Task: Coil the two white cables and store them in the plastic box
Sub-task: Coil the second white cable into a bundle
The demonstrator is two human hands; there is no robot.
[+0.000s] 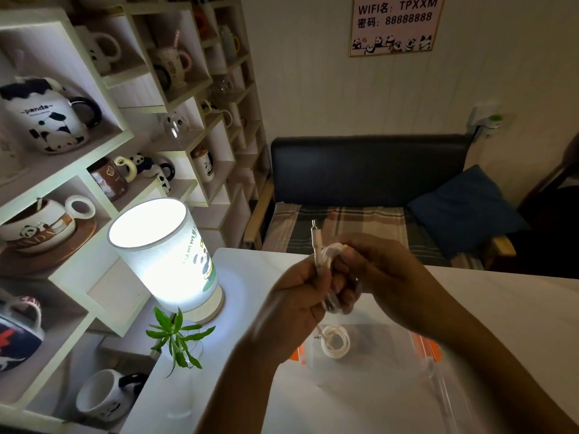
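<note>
Already one white cable (336, 342) lies wound into a neat ring inside the clear plastic box (435, 371), directly below the grip, so half the job looks done. Both hands are raised above the table (501, 296), likely to keep the loops from dragging on its surface.

Between them is the second cable (326, 261). The left hand (300, 296) has its fingers curled around the straight end, and the plug (313, 228) pokes up above the fist, probably kept out as the loose tail for the last turn. The right hand (376, 264) is closed around the bundled loops, just beside the left and touching it, pinning the coil so it cannot spring open. How many loops there are is hidden by the fingers.

Orange clips (430, 347) show on the box's edges beneath the wrists, and the box sits open, ready for the drop straight down.

To the left of the grip stand a lit lamp (166, 255) and a small green plant (175, 336), well apart from the work.
</note>
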